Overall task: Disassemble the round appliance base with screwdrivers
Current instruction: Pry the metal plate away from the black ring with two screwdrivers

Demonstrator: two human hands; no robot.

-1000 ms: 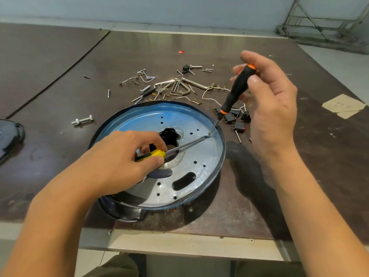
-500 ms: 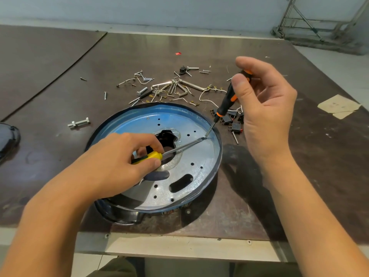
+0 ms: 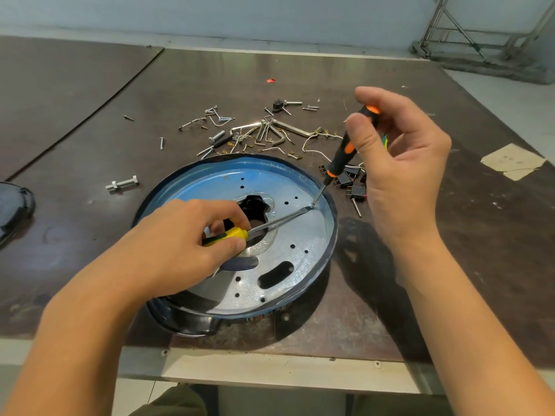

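Note:
The round appliance base [image 3: 300, 259] lies near the table's front edge, a silvery perforated metal disc in a blue and black rim with a jagged hole at its centre. My left hand [image 3: 177, 247] grips a yellow-handled screwdriver [image 3: 231, 234] whose long blade runs across the disc to its right rim. My right hand [image 3: 399, 163] holds a black and orange screwdriver [image 3: 342, 157] nearly upright by its top. The two tips meet at one spot near the disc's right edge.
Loose screws, hex keys, wires and clips [image 3: 264, 133] are scattered behind the base. Small black switches [image 3: 351, 181] lie to its right, a bolt [image 3: 121, 184] to its left. A black part [image 3: 12, 205] sits at the left edge. Tape [image 3: 510, 160] marks the far right.
My right hand has shifted its fingers on the black and orange screwdriver's top, the thumb now lower on the handle. Both tips stay at the same spot; my left hand has barely moved.

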